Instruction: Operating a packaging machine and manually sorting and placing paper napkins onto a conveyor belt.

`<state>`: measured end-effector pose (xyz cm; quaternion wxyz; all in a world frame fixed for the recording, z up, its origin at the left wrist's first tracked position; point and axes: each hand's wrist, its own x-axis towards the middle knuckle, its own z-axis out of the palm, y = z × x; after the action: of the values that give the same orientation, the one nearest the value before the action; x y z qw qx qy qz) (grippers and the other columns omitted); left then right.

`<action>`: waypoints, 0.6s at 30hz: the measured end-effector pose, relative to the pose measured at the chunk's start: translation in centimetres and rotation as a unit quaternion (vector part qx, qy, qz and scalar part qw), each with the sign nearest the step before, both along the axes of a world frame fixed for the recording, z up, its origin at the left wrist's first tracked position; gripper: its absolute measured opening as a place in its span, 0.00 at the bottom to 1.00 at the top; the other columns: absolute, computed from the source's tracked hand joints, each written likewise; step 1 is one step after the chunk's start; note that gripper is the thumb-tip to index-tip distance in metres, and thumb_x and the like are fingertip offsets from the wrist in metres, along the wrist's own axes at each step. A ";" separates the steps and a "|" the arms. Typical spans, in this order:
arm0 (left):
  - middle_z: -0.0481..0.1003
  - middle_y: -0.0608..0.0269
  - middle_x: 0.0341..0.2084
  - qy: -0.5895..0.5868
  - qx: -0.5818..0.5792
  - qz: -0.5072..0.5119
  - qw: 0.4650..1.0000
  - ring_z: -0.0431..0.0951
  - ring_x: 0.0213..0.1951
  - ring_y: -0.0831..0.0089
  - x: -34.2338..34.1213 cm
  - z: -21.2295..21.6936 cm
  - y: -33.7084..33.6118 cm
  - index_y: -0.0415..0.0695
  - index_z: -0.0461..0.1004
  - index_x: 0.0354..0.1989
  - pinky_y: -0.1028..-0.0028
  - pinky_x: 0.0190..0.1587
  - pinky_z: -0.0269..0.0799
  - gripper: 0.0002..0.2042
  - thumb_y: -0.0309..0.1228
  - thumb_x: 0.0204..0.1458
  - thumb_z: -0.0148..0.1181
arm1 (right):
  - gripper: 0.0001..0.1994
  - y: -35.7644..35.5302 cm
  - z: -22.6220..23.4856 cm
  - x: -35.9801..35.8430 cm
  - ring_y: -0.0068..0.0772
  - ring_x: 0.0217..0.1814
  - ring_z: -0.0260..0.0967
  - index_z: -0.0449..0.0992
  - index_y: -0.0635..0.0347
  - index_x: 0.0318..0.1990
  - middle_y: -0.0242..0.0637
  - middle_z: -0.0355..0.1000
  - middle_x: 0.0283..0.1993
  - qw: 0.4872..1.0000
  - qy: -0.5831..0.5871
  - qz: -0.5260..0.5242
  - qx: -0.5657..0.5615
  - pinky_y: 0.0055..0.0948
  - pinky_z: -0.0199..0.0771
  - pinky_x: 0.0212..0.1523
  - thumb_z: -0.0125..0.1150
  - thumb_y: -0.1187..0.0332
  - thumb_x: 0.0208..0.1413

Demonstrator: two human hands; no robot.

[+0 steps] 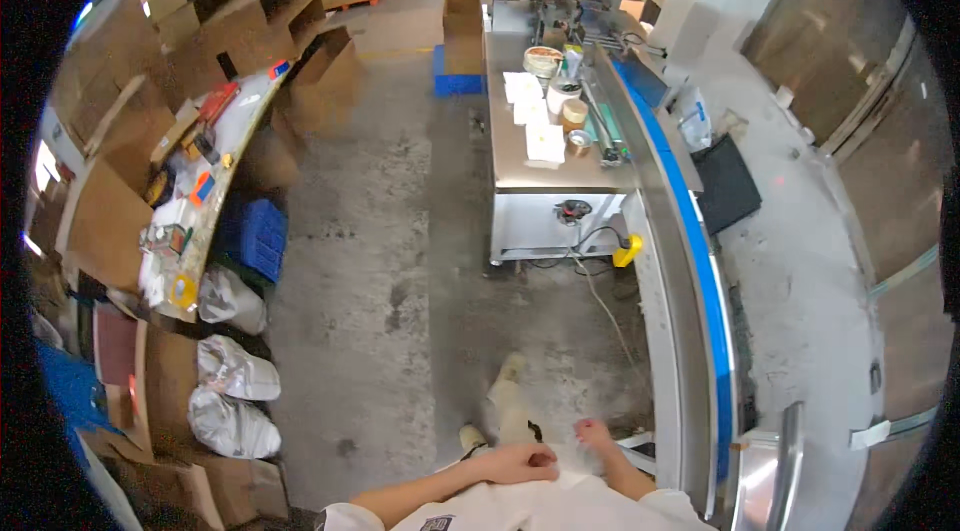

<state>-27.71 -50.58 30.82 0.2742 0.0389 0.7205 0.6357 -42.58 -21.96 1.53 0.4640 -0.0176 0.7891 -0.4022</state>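
One dark patch [438,524] on white shirt [562,504], markings unreadable.

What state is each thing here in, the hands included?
Left hand: loosely curled, nothing visible in it
Right hand: loosely curled, nothing visible in it
Tall carton: upright, top apparently open
Black panel: tilted
White sacks: slumped, contents hidden
Blue belt: stretched lengthwise; moving or stopped, cannot tell
Table machine: on or off, cannot tell
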 end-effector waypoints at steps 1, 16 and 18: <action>0.78 0.56 0.35 -0.010 -0.013 0.028 0.999 0.77 0.37 0.68 -1.3 -0.3 -1.1 0.40 0.73 0.49 0.70 0.43 0.72 0.24 0.49 0.55 0.59 | 0.09 -1.1 -1.1 -1.5 0.22 0.23 0.69 0.79 0.62 0.29 0.34 0.75 0.23 0.999 -0.024 0.012 0.028 0.25 0.70 0.25 0.58 0.65 0.51; 0.78 0.66 0.36 -0.065 0.031 0.382 0.922 0.75 0.37 0.80 -29.7 -5.8 -23.5 0.39 0.75 0.47 0.76 0.42 0.72 0.17 0.38 0.55 0.62 | 0.15 -21.9 -1.0 -28.6 0.30 0.26 0.72 0.78 0.65 0.39 0.36 0.75 0.27 0.995 0.031 -0.082 -0.039 0.34 0.73 0.29 0.58 0.60 0.55; 0.77 0.65 0.34 -0.075 0.031 0.405 0.911 0.75 0.36 0.78 -34.9 -6.0 -27.5 0.38 0.75 0.46 0.75 0.41 0.73 0.17 0.39 0.55 0.62 | 0.15 -22.2 -0.9 -29.9 0.26 0.26 0.72 0.79 0.64 0.40 0.37 0.75 0.27 0.978 0.018 -0.168 -0.123 0.30 0.73 0.28 0.60 0.60 0.54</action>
<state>-62.57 -78.12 24.79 0.0447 -0.2958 0.6316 0.7152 -72.51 -44.18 0.61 0.3696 0.0512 0.7335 -0.5681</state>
